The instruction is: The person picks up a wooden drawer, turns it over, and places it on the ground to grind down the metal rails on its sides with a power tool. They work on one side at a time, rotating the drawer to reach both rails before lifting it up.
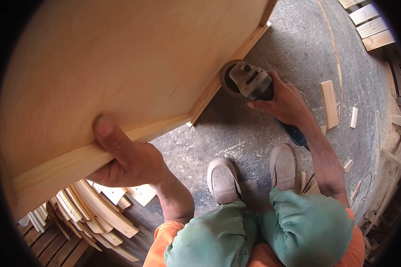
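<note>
Both hands grip — left hand [129,162] the wooden panel [120,66], right hand [285,104] the grinder [247,80]; offcuts [329,103] litter the floor [236,133].

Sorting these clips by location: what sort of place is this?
Probably a woodworking shop: a right hand runs an angle grinder along a wooden panel, with stacked offcuts on a dusty concrete floor.
</note>
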A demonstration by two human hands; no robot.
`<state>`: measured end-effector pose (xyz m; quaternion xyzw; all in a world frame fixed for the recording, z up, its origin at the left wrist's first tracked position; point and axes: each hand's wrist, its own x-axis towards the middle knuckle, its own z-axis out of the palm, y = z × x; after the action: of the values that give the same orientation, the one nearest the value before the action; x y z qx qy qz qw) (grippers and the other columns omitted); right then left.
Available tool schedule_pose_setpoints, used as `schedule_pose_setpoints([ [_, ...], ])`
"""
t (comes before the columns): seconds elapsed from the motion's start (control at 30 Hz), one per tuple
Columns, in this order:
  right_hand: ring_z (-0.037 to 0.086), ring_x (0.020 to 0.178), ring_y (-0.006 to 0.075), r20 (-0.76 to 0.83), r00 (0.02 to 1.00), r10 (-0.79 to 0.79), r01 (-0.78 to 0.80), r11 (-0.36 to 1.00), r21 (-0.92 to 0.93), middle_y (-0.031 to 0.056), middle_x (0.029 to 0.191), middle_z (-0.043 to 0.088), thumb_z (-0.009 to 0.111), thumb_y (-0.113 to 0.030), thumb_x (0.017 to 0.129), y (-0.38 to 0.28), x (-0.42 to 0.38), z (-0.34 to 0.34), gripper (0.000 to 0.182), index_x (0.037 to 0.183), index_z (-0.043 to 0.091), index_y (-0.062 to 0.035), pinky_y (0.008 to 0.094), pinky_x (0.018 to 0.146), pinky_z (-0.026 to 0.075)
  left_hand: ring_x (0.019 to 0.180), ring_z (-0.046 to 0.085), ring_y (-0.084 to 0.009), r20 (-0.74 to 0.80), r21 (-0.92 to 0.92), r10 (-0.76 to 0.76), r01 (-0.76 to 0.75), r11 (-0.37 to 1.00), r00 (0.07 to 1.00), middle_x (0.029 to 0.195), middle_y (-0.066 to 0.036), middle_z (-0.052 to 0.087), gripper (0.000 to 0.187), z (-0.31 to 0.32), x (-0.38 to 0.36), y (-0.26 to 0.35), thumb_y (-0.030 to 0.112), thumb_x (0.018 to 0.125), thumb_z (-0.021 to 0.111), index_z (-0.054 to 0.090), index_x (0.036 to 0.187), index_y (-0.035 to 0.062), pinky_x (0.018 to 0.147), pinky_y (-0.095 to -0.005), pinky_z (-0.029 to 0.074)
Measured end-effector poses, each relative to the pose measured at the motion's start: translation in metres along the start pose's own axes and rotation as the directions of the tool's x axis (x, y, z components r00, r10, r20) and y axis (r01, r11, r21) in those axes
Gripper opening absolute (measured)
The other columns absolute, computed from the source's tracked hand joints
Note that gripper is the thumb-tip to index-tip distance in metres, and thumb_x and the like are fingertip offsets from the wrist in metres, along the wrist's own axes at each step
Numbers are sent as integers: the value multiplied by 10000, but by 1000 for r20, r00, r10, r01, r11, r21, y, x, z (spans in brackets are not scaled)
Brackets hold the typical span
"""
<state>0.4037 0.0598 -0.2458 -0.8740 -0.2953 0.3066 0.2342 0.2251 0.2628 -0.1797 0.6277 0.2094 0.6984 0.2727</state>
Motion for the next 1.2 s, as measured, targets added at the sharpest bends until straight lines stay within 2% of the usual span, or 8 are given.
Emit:
schedule_pose_setpoints([
  [0.17,688,921,416,-16,1000,-5,5,1000,-4,235,933,705,795,-472,709,10,6,-6,822,1313,463,-24,465,835,507,898,689,-151,5,3,-7,7,1000,1000,1079,-98,686,362,-2,-2,0,224,904,730,584,1181,43,751,-263,613],
  [0.33,697,894,407,-41,999,-17,18,1000,9,234,902,709,779,-490,728,16,13,-16,773,1242,488,8,457,837,522,949,671,-167,-24,54,-56,57,997,998,1134,-116,670,406,-4,-4,3,232,902,736,571,1214,31,821,-289,601],
  [0.47,697,918,387,-65,998,3,-3,1000,-1,220,925,704,809,-441,710,27,22,-23,787,1285,486,-14,442,825,512,965,664,-169,-21,63,-59,61,996,998,1144,-114,665,420,-5,-5,2,238,902,736,565,1226,34,828,-295,597],
  [0.67,692,920,402,-141,988,-67,68,998,-1,242,937,702,793,-488,720,42,34,-32,793,1239,508,39,447,839,516,947,663,-164,8,87,-65,64,994,998,1139,-107,662,417,-12,-5,-1,246,918,718,556,1241,39,795,-297,605],
  [0.87,698,907,379,-107,994,-4,8,999,42,229,925,704,793,-499,721,48,45,-48,847,1278,490,62,434,843,512,924,656,-158,20,136,-39,36,990,999,1132,-108,658,436,-14,-7,0,273,930,703,540,1259,38,775,-295,603],
  [1.03,690,950,382,-256,966,-46,35,998,-47,245,971,697,802,-511,705,69,58,-52,872,1282,494,65,438,842,516,983,638,-165,-1,139,-30,30,990,1000,1183,-104,637,478,-12,-7,1,280,920,715,520,1290,50,820,-314,593],
  [1.17,688,960,375,-233,972,-21,17,1000,-17,245,989,693,800,-513,708,69,63,-64,861,1274,502,64,436,844,517,1005,630,-168,-6,169,-42,42,985,999,1192,-103,632,493,-12,-8,2,290,915,719,514,1295,51,840,-321,590],
  [1.2,689,952,369,-227,974,-9,7,1000,-7,236,990,694,799,-506,710,71,66,-67,838,1266,510,52,435,844,517,977,631,-166,-20,146,-35,38,989,999,1171,-113,633,474,-11,-8,2,260,921,714,518,1278,18,823,-319,583],
])
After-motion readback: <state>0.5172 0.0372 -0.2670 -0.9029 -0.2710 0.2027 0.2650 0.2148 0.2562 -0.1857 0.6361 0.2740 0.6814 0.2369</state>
